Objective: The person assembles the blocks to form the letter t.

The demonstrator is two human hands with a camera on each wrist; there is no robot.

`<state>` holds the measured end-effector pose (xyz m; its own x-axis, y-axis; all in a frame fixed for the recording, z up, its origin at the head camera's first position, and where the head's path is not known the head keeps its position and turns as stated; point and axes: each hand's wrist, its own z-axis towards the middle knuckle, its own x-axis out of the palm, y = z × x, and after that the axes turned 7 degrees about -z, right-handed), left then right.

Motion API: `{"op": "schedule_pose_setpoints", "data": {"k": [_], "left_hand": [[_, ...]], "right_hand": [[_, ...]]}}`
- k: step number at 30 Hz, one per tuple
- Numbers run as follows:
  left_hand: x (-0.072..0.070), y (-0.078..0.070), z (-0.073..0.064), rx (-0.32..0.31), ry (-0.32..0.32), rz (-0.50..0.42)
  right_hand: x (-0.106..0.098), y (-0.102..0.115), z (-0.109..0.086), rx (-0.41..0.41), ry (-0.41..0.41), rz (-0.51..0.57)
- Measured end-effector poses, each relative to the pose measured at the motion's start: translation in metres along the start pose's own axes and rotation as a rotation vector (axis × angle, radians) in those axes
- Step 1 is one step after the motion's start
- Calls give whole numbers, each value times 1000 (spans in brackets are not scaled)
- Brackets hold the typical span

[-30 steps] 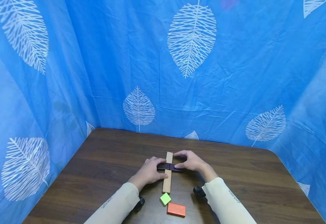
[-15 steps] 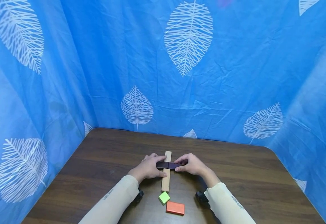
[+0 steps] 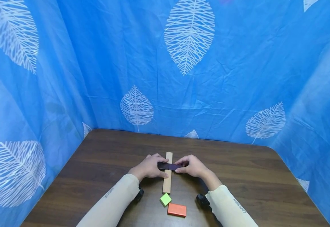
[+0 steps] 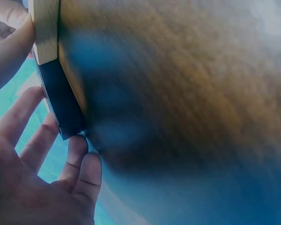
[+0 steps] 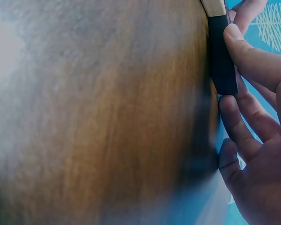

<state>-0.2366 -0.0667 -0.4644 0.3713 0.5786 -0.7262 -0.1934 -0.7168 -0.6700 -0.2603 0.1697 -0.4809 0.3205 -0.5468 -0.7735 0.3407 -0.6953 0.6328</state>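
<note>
Near the table's middle, two black blocks meet end to end as a crossbar: the left black block [image 4: 61, 96] and the right black block [image 5: 222, 54]. A plain wooden block [image 3: 169, 156] runs away from the bar, and another wooden block [image 3: 167, 186] runs from it on the near side. My left hand [image 3: 150, 166] spans the left black block, its thumb on the near wooden block and its fingers touching the black one's top and end. My right hand [image 3: 193, 166] pinches the right black block between thumb and fingers. Part of each black block is hidden by the hands.
On the near side, a lime-green block [image 3: 165, 199] lies turned like a diamond just below the near wooden block. A red rectangular block [image 3: 176, 210] lies beside it, nearer still. The brown table [image 3: 111, 148] is backed by blue leaf-patterned curtains [image 3: 105, 63].
My right index finger has drawn in from beside the far wooden block, and my right hand now pinches the right black block. My left hand stays about the same. The head view shifts slightly.
</note>
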Motion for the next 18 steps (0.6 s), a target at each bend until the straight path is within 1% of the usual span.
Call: {"op": "schedule_pose_setpoints", "data": {"k": [12, 15, 18], "left_hand": [[-2, -6, 4, -8, 10, 57], [-2, -6, 4, -4, 15, 81], [-3, -6, 3, 16, 21, 98]], "right_hand": [[-2, 2, -4, 29, -28, -22], [1, 3, -4, 34, -41, -38], [4, 3, -7, 33, -55, -43]]}}
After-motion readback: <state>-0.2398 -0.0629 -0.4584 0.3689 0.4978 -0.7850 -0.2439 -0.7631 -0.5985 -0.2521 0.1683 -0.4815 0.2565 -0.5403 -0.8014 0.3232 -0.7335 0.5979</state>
